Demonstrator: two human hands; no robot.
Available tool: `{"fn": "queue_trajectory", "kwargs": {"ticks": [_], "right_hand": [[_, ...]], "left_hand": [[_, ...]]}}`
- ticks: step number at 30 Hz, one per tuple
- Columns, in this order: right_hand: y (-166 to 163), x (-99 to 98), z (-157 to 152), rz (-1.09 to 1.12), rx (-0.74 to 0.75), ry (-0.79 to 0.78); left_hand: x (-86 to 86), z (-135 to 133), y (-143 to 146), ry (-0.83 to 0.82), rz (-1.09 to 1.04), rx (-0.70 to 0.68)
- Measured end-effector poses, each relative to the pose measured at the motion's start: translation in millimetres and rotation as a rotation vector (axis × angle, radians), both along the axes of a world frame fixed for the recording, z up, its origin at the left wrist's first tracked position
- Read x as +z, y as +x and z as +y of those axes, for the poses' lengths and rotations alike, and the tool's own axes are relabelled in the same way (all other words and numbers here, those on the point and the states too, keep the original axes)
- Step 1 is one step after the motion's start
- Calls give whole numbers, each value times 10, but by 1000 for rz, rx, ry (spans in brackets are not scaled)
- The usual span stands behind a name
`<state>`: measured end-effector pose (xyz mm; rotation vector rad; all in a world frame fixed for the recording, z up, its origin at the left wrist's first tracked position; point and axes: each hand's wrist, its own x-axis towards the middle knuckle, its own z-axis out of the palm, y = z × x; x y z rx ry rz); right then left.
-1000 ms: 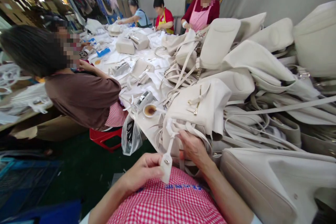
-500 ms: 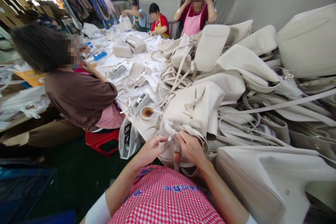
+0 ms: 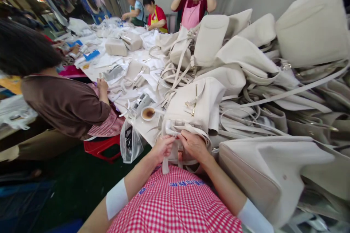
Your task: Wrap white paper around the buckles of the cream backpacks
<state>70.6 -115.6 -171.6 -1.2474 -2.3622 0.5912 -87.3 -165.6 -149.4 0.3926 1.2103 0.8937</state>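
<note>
Red-and-white checked cloth covers the wearer's lap, an apron (image 3: pixel 175 200) with blue lettering. Just beyond it, the left hand (image 3: pixel 164 146) has its fingers curled in, pinching a narrow pale strap (image 3: pixel 165 166) whose flat end dangles below. The right hand (image 3: pixel 193 146) grips the same strap between thumb and forefinger, close to the left fingertips. Both work at the near end of a cream backpack (image 3: pixel 179 106), which lies with its gold-zipped pocket upward at the table's edge. Left of it sit a white cup (image 3: pixel 148 113) of brown liquid and a hanging clear plastic bag (image 3: pixel 130 147); right, a heap of cream bags (image 3: pixel 246 76). Farther left, a co-worker in brown (image 3: pixel 64 103) sits on a red stool (image 3: pixel 102 148). Across the table, a person in a pink apron (image 3: pixel 191 14) raises both hands headward.
</note>
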Motion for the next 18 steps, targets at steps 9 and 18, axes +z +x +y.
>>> {"fn": "queue_trajectory", "kwargs": {"ticks": [9,18], "right_hand": [[-115,194,25,-82,-102,-43],[718,827,-814,551,112,-242]], "left_hand": [[-39,11,-37,81,116,63],[130,568,28,189,252,90]]}}
